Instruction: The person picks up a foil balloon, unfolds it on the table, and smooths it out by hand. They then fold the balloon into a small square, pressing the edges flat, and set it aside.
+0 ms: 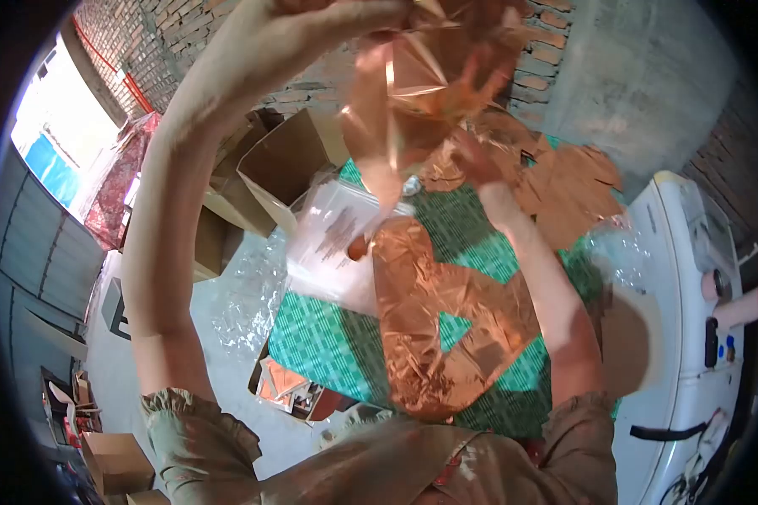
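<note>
My left hand is raised at the top of the view, its fingers closed on the upper part of a shiny copper-coloured foil balloon. This balloon hangs flat and creased, with its lower end over the table. Beside its right edge is my right hand, the fingers smeared by motion. A second flat foil balloon, with a triangular opening, lies in front of me on the green patterned tablecloth. To its left rest clear plastic bags with printed text.
More copper foil pieces are heaped at the table's far right. Open cardboard boxes stand at the back left. Crumpled clear plastic lies left of the table, and a white appliance stands at the right.
</note>
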A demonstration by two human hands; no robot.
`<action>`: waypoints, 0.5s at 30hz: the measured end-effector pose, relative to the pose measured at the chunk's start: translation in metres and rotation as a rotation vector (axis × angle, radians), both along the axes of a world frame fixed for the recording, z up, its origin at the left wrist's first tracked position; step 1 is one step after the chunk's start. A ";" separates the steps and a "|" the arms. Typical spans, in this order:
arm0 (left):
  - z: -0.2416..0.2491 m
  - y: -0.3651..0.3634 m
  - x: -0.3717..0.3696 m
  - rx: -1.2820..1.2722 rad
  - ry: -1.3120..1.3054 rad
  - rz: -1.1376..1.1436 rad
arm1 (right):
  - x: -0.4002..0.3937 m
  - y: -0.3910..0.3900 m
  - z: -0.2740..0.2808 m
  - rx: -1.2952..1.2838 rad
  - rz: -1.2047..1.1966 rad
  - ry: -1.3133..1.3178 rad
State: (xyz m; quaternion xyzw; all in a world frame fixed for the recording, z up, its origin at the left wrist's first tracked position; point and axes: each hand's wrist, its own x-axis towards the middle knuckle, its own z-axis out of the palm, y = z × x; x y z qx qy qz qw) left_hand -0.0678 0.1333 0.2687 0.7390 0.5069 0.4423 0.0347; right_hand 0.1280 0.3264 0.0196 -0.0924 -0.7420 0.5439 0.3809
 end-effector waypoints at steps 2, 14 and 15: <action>0.016 -0.010 0.049 -0.114 -0.120 -0.036 | 0.001 0.023 -0.013 -0.138 0.092 -0.078; -0.006 -0.041 0.121 -0.036 -0.237 -0.358 | 0.115 -0.055 -0.078 -0.885 0.384 -0.149; -0.013 -0.052 0.124 -0.038 -0.254 -0.323 | 0.133 -0.059 -0.086 -0.831 0.261 -0.123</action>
